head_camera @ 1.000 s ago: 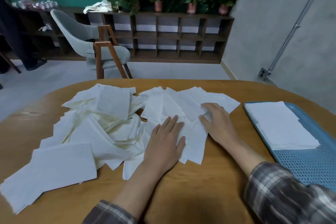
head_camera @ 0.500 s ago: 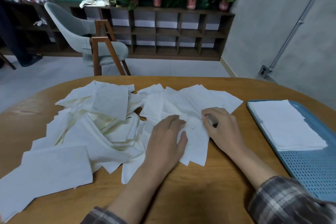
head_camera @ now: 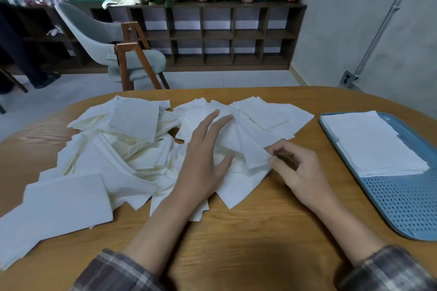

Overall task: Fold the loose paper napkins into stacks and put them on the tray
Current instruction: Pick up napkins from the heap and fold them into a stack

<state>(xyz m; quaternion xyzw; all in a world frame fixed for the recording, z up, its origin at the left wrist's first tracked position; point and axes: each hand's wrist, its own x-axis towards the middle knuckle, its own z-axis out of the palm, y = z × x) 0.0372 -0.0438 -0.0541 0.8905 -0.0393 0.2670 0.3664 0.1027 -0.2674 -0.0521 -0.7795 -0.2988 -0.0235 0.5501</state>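
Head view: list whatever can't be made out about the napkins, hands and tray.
- The tray: its right side is cut off by the frame edge.
- The stack on it: the sheets are too thin to count.
- The napkin pile: overlapping sheets hide each other, and the flat left hand covers more.
- The right hand: it pinches a napkin; one sheet or several is unclear.
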